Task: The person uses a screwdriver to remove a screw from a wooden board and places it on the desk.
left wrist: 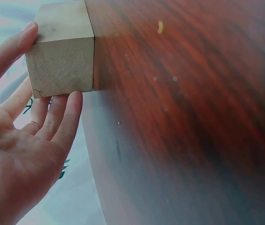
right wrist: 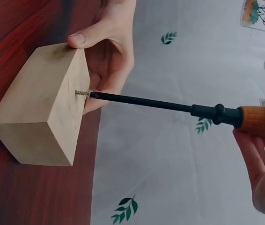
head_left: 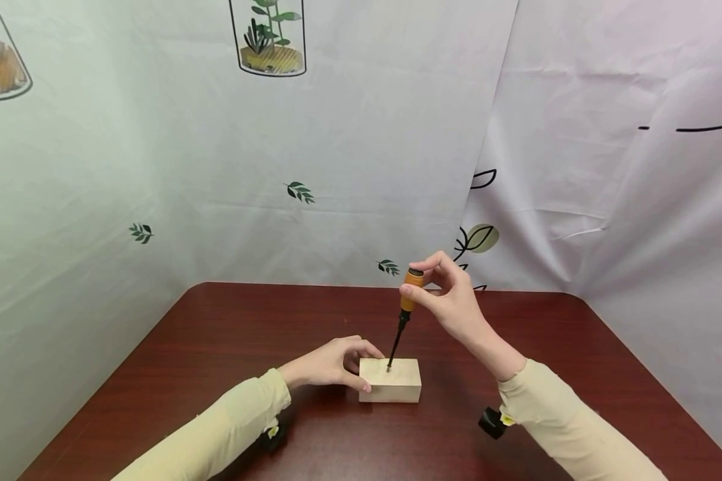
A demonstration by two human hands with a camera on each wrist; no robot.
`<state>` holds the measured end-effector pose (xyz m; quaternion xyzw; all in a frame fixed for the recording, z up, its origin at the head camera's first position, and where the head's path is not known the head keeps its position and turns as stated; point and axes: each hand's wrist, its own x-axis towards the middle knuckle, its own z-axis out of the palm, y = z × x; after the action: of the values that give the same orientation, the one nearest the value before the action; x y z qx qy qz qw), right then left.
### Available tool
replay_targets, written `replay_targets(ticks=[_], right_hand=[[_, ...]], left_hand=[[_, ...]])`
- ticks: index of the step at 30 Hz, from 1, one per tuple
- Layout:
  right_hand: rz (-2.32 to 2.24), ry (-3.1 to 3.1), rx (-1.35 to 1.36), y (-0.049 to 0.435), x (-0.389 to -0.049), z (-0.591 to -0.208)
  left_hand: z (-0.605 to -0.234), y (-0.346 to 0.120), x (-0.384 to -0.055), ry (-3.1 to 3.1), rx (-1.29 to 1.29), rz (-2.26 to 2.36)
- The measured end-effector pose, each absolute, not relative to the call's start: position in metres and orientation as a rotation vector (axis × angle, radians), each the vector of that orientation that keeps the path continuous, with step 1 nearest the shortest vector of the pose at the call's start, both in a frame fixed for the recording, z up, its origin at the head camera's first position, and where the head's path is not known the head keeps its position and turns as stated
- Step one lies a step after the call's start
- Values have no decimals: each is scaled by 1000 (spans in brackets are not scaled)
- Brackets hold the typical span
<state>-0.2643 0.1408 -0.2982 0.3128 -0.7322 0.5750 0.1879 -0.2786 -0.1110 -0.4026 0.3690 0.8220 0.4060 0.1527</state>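
Note:
A pale wooden block (head_left: 390, 393) rests on the table, with a screw (right wrist: 81, 93) standing partly sunk in its top face. My left hand (head_left: 335, 361) grips the block's left end, thumb on the near side and fingers on the far side; the left wrist view shows the same hold on the block (left wrist: 62, 65). With thumb and fingers my right hand (head_left: 455, 300) holds the orange handle of a screwdriver (head_left: 404, 316). Its dark shaft slants down leftward, and the tip meets the screw head in the right wrist view.
The dark red-brown wooden table (head_left: 216, 334) stretches around the block. Behind it hangs a pale curtain (head_left: 349, 133) printed with leaves and potted plants. Black wrist devices sit under both sleeves, the right one (head_left: 491, 423) close over the table.

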Motion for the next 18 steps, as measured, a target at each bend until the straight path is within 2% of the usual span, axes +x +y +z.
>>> replay_targets(ticks=[10, 18], right_hand=[[1698, -1958, 1204, 137, -269, -306], [1641, -2059, 990, 128, -266, -308]], left_hand=[[-402, -111, -277, 2350, 1072, 1184], [-402, -110, -277, 2355, 1040, 1177]])
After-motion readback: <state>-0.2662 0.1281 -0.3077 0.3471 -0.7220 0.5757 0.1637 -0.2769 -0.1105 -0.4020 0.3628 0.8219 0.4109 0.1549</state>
